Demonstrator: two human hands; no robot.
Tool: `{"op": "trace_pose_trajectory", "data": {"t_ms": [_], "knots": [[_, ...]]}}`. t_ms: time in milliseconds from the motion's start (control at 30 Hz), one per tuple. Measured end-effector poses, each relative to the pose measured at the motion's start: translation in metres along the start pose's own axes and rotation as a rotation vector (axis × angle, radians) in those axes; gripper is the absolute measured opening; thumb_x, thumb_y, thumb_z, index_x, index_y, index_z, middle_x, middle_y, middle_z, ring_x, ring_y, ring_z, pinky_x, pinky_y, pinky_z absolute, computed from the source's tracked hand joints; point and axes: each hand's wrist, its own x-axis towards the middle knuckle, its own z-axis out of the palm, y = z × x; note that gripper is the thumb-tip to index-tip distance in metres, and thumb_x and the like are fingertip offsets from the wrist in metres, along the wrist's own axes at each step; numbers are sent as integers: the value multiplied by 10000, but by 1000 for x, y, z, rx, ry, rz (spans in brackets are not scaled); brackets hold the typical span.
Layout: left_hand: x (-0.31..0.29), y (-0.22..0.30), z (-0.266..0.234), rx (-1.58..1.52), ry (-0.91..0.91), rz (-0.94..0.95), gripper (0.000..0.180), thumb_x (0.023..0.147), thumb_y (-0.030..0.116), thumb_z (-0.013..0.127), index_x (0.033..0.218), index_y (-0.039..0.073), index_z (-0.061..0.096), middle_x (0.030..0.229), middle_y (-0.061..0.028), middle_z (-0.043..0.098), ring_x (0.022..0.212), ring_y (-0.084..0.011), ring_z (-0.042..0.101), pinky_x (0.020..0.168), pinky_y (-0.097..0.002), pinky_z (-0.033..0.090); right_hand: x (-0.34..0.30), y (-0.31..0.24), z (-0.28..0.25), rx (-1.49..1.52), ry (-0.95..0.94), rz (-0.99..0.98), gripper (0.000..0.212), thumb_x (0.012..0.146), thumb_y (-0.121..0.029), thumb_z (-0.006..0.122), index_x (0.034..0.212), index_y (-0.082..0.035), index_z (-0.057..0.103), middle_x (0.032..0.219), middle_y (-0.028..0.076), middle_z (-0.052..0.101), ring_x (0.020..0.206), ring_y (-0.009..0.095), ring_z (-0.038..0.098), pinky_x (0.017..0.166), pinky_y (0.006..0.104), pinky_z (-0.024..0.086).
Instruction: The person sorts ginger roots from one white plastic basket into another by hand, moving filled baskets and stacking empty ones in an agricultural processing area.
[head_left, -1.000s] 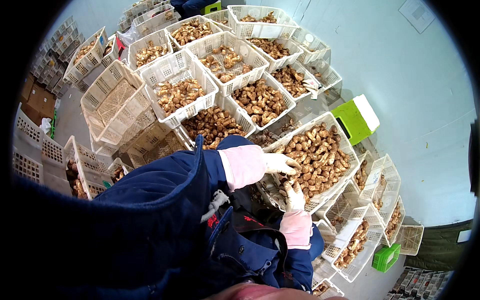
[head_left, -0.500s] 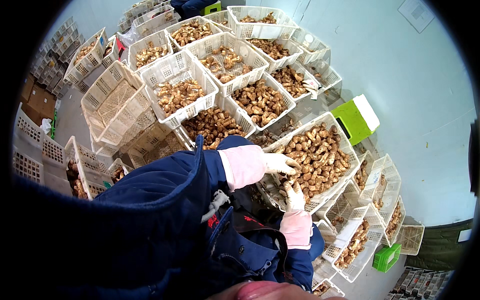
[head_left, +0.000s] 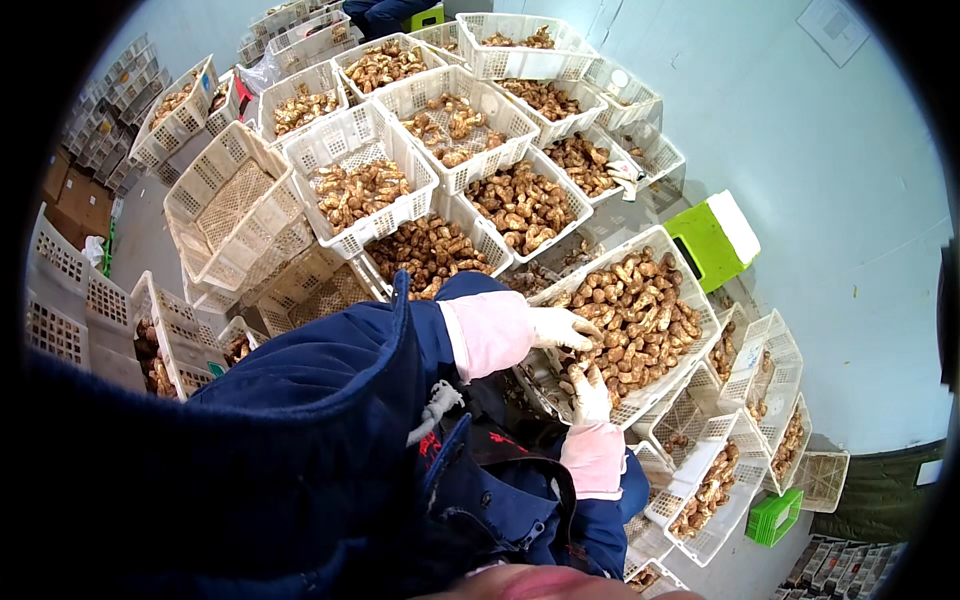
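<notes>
Nothing has shifted: my left hand (head_left: 560, 327) and right hand (head_left: 590, 390) still rest, fingers loosely curled, on the near mushroom crate (head_left: 690, 300); sorting continues.

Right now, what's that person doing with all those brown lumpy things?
A person in a blue jacket, pink sleeve covers and white gloves has both hands in a white crate heaped with brown mushrooms. The left hand rests on the pile near the crate's edge, and the right hand is just below it, at the near rim. Whether either hand grips a mushroom is hard to tell. Many more white crates of mushrooms stand all around, plus an empty tilted one.
</notes>
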Motion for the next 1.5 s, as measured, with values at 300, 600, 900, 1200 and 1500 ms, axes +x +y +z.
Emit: {"op": "trace_pose_trajectory", "data": {"t_ms": [300, 600, 900, 1200, 1500], "knots": [[-3, 4, 0, 27, 11, -8, 510, 926, 376, 612, 1352, 105, 544, 1359, -72, 572, 1274, -189, 481, 1094, -315, 318, -2, -3, 4, -11, 16, 20, 460, 924, -175, 646, 1350, -80, 500, 1214, 34, 609, 975, 155, 614, 781, 294, 518], [-13, 21, 4, 5, 0, -39, 508, 933, 352, 600, 1360, 86, 530, 1375, -84, 557, 1284, -214, 478, 1100, -327, 311, -3, -2, 5, -22, 24, -5, 426, 932, -155, 633, 1334, -81, 511, 1188, 27, 616, 962, 148, 615, 767, 278, 521], [-1, 0, -2, 32, -3, 0, 500, 936, 343, 604, 1364, 97, 529, 1375, -80, 557, 1277, -202, 477, 1099, -321, 310, -4, -6, 10, -16, 60, 31, 422, 929, -152, 641, 1329, -93, 522, 1185, 21, 623, 971, 139, 612, 772, 292, 526], [-5, 6, 0, -29, -1, -37, 479, 941, 328, 610, 1352, 92, 539, 1364, -75, 565, 1270, -191, 479, 1093, -313, 319, 1, 5, 2, -13, 49, -1, 429, 926, -148, 642, 1333, -91, 517, 1193, 27, 618, 973, 138, 614, 756, 278, 531], [0, -1, -2, 15, -2, 10, 484, 936, 328, 618, 1350, 91, 540, 1365, -76, 562, 1278, -190, 472, 1099, -316, 315, 0, 0, 6, -29, 32, -1, 462, 920, -159, 645, 1352, -87, 500, 1219, 26, 606, 998, 139, 609, 761, 279, 530]]}}
